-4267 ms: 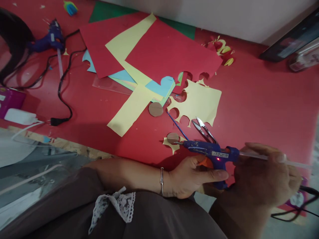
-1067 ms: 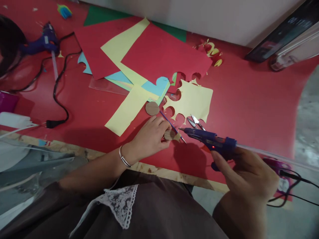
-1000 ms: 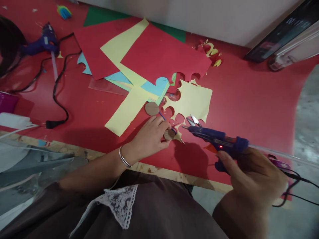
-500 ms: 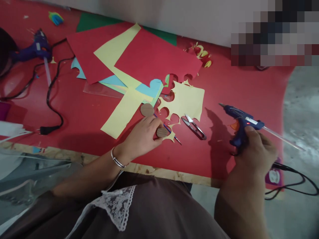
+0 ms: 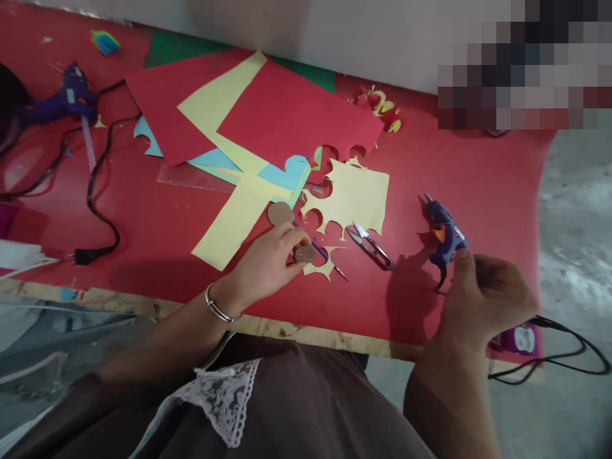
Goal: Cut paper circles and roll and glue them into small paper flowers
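Note:
My left hand (image 5: 261, 258), a bracelet at its wrist, is closed with a small round cardboard disc (image 5: 305, 254) pinched at the fingertips. Just beyond the knuckles is a larger cardboard disc (image 5: 280, 213). A thin blue stick (image 5: 319, 247) with a pointed metal end lies beside the fingers, partly over a yellow paper scrap (image 5: 321, 269). My right hand (image 5: 482, 293) is curled at the rear of a blue glue gun (image 5: 447, 236) with an orange trigger, held low over the red table. The hand hides the gun's back end and glue stick.
Thread snips (image 5: 370, 245) lie between my hands. Cut yellow paper (image 5: 363, 191), red sheets (image 5: 296, 108) and a yellow strip (image 5: 232, 223) are spread beyond. A second glue gun (image 5: 71, 95) and a black cord (image 5: 90, 191) lie left. A person, blurred, is at upper right.
My right hand has lowered the glue gun toward the table and turned it, its nozzle now pointing more away from me. My left hand still pinches the small disc, tilted slightly differently.

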`<state>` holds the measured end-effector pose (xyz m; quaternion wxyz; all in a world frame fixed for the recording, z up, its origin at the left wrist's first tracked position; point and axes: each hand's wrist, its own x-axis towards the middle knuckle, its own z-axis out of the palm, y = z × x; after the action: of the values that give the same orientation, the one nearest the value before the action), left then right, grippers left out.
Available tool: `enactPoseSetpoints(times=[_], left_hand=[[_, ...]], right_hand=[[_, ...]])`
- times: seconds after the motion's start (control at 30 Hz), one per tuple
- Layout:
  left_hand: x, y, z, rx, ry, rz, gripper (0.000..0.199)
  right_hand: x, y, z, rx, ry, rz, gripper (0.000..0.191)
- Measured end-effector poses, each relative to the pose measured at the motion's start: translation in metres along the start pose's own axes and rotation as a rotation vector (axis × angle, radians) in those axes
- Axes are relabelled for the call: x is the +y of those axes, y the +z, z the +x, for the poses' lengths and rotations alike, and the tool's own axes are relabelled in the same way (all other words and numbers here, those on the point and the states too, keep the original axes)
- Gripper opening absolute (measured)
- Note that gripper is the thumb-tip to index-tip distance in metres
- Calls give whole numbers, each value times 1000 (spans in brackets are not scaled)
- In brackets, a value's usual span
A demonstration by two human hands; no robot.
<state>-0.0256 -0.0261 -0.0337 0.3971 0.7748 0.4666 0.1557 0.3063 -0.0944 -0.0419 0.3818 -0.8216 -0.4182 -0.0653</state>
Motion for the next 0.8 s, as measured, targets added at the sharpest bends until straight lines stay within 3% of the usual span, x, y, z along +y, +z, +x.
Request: enactPoseSetpoints(times=[0.03,0.17,0.23,0.37,0.57,0.8], left_hand=[[0,-2,0,-12,-14,-11,21],[-3,-5,1,-25,-47,-19,24],[-4,-4,1,-18,-31,-7,26],[-4,-1,0,-10,-5,-12,23],[-2,-2,2,21,-43,-81,5],[-8,-3,7,25,-101,-295,11]], right_hand=[[-12,0,-9,-3,-50,19,26],[-61,11,-43,-589,-299,181,26],[-74,21,-54,-717,-372,211,25],[-78,36,-63,-807,-423,193,20],[-76,41,-66,-892,-421,211,12],[-78,31,-57,-932,-228,387,15]])
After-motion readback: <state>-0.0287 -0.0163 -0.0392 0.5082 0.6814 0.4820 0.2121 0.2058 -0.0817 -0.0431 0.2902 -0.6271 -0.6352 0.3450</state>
